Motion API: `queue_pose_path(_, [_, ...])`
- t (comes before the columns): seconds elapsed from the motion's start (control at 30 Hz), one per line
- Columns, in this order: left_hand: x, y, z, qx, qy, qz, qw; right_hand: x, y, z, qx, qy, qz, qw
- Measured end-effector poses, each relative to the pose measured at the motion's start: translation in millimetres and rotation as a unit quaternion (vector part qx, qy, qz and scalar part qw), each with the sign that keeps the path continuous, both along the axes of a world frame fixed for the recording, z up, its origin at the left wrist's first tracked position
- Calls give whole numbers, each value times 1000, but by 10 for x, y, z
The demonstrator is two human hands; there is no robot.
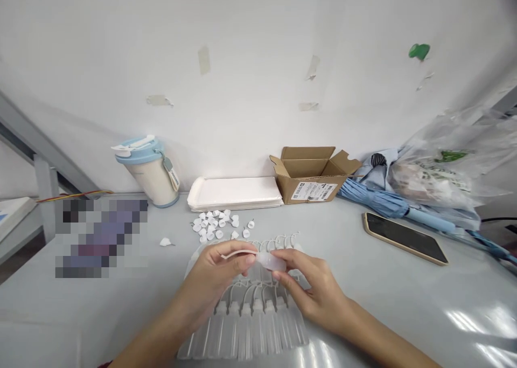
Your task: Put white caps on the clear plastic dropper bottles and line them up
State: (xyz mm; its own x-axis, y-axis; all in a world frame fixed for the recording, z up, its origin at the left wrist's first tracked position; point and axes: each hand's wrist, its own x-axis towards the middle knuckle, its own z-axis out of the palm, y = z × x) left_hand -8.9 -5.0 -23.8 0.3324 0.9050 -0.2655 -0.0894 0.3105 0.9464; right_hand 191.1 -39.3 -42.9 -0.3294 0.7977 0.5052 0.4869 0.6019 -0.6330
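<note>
My left hand (214, 279) and my right hand (313, 287) meet over the middle of the table. Together they pinch one small clear plastic bottle (271, 261) with a thin curved white tube (238, 254) at its left end. The left fingers close on the tube end, the right fingers on the bottle body. Under the hands lies a row of several more clear bottles with tubes (250, 325). Behind them a cluster of several small white caps (216, 225) is scattered on the table.
A blue-lidded cup (149, 171) stands back left, white flat trays (236, 194) and an open cardboard box (313, 176) at the back. A phone (406, 237), a blue umbrella (388, 201) and a plastic bag (448, 168) lie right. One stray cap (165, 242) lies left.
</note>
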Motion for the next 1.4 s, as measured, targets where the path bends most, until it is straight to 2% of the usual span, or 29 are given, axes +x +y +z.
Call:
queue_pose_path(0.17, [29,-38,9,-26,-32,-9,999,-20,-19,-12,22,-11,1,1000])
queue_pose_path(0.3, [42,-65,42,-22,12,14,1000,-30,-32,-21,25,-9,2,1000])
queue_pose_path(0.4, [37,-60,31,18,49,11,999,-37,-39,-26,15,-9,1,1000])
queue_pose_path(0.57, [33,-63,17,127,88,3,988,-44,-48,-7,8,-15,5,1000])
queue_pose_path(0.63, [31,-70,28,140,104,3,985,-49,-53,1,11,-18,4,1000])
queue_pose_path(0.83, [26,-78,66,92,134,-81,983,-66,-77,-22,25,-7,-20,999])
queue_pose_path(1.03, [73,-100,36,177,154,-97,967,-43,-88,-23,7,-18,4,1000])
queue_pose_path(1.2, [105,-122,28,178,149,-119,965,-32,-64,59,-73,-14,57,996])
queue_pose_path(1.33, [10,-63,103,189,189,-150,952,-35,-70,73,-91,0,43,995])
queue_pose_path(1.4, [-133,25,155,224,250,-166,927,-31,-74,63,-93,14,20,995])
